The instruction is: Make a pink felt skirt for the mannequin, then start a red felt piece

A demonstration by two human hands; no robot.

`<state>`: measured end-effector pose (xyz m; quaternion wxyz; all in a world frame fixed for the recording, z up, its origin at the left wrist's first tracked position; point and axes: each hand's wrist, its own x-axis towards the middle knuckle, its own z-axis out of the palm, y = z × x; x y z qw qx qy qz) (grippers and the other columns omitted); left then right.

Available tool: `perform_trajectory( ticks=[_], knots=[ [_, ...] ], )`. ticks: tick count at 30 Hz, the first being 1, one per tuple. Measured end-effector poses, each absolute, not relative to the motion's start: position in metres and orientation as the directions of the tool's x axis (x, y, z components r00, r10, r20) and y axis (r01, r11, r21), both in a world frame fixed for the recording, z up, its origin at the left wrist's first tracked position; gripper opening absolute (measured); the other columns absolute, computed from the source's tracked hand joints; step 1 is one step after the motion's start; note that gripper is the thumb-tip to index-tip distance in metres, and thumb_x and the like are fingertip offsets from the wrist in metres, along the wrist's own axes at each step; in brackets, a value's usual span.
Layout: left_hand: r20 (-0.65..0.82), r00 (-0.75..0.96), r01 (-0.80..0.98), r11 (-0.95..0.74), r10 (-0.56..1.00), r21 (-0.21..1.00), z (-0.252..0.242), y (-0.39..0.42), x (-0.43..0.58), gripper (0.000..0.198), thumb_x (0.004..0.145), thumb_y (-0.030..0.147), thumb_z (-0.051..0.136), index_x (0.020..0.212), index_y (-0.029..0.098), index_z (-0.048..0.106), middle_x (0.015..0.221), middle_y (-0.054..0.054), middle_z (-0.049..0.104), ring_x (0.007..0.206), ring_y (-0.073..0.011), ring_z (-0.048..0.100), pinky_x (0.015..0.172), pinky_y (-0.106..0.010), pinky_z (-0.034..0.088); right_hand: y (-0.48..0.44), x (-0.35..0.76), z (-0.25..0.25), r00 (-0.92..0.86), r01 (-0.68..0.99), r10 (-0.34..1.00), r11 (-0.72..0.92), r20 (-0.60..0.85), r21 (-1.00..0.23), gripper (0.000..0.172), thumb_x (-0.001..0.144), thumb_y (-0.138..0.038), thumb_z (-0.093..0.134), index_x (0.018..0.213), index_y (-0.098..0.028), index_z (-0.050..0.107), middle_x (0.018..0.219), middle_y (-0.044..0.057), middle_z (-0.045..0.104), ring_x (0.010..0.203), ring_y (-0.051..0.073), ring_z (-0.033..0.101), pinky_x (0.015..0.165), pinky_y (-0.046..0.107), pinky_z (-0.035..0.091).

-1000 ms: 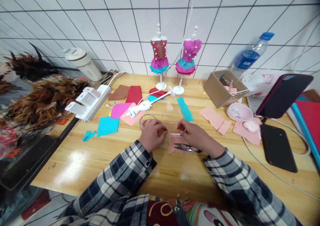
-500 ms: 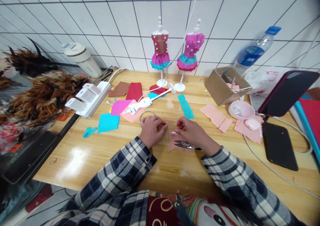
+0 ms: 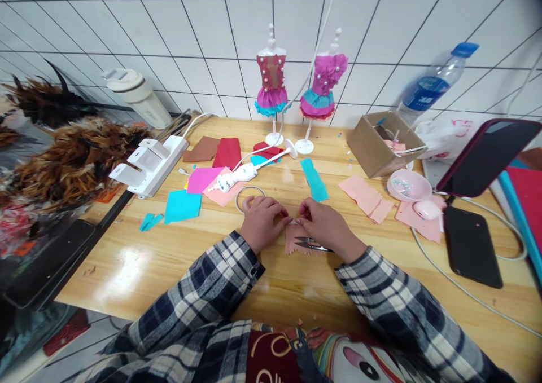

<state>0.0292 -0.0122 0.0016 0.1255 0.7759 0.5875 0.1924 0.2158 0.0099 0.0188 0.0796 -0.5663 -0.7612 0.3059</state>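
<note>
My left hand [image 3: 263, 222] and my right hand [image 3: 325, 227] meet at the top edge of a small pink fabric piece [image 3: 296, 242] lying on the wooden table [image 3: 169, 259]. The fingers of both hands are pinched together where they meet; something small and pale sits between them, too small to name. A pair of black thread snips [image 3: 311, 244] lies on the fabric under my right hand. A thin ring [image 3: 243, 194] lies just beyond my left hand.
Two mini mannequins in dresses [image 3: 271, 84] [image 3: 322, 87] stand at the wall. Coloured fabric scraps [image 3: 183, 205], a glue gun [image 3: 237, 177], power strip [image 3: 148, 163], cardboard box [image 3: 379, 143], pink bowl [image 3: 409, 184], phones [image 3: 470, 245], water bottle [image 3: 432, 81] and feathers [image 3: 71, 157] surround the hands.
My hands have drawn together: they were apart over the pink fabric, and their fingertips now meet at its top edge.
</note>
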Motion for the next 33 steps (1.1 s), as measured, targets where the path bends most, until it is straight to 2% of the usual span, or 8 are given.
perform_trajectory(
  ticks=[9,12,16,24,33],
  knots=[
    [0.132,0.237,0.864,-0.271,0.963,0.425,0.000,-0.012,0.031,0.017,0.084,0.041,0.066,0.082,0.025,0.070,0.089,-0.002,0.067,0.097,-0.0244,0.056,0.097,-0.052,0.022,0.009,0.215,0.018,-0.344,0.844,0.912,0.197,-0.221,-0.500,0.011,0.084,-0.027,0.060,0.090,-0.023,0.052,0.082,0.000,0.065,0.072,0.017,0.056,0.057,0.026,0.026],
    [0.112,0.237,0.863,-0.262,0.965,0.433,0.002,-0.012,0.033,0.022,0.082,0.047,0.067,0.082,0.025,0.070,0.090,-0.002,0.066,0.098,-0.0249,0.055,0.097,-0.051,0.023,0.010,0.214,0.015,-0.345,0.838,0.915,0.199,-0.211,-0.508,0.012,0.082,-0.025,0.062,0.089,-0.023,0.052,0.081,0.000,0.065,0.072,0.016,0.056,0.057,0.025,0.027],
    [0.082,0.228,0.866,-0.240,0.970,0.439,0.003,-0.013,0.035,0.019,0.082,0.045,0.067,0.084,0.026,0.070,0.093,-0.002,0.065,0.100,-0.0253,0.053,0.096,-0.050,0.024,0.011,0.216,0.015,-0.357,0.822,0.916,0.214,-0.185,-0.528,0.014,0.080,-0.022,0.064,0.087,-0.022,0.051,0.077,-0.002,0.063,0.070,0.014,0.056,0.058,0.024,0.030],
    [0.071,0.219,0.867,-0.227,0.973,0.444,0.003,-0.014,0.034,0.017,0.080,0.041,0.070,0.084,0.025,0.069,0.094,-0.002,0.065,0.101,-0.0247,0.053,0.100,-0.051,0.022,0.016,0.242,0.024,-0.239,0.802,0.935,0.036,-0.264,-0.597,0.019,0.075,-0.028,0.070,0.088,-0.023,0.057,0.068,-0.005,0.063,0.063,0.013,0.059,0.056,0.023,0.037],
    [0.082,0.232,0.868,-0.245,0.969,0.432,0.001,-0.013,0.033,0.019,0.081,0.042,0.069,0.084,0.024,0.068,0.095,-0.003,0.065,0.101,-0.0257,0.055,0.100,-0.053,0.023,0.017,0.246,0.018,-0.246,0.818,0.938,0.066,-0.243,-0.572,0.018,0.074,-0.026,0.071,0.083,-0.022,0.057,0.067,-0.005,0.064,0.063,0.013,0.058,0.055,0.023,0.035]
  ],
)
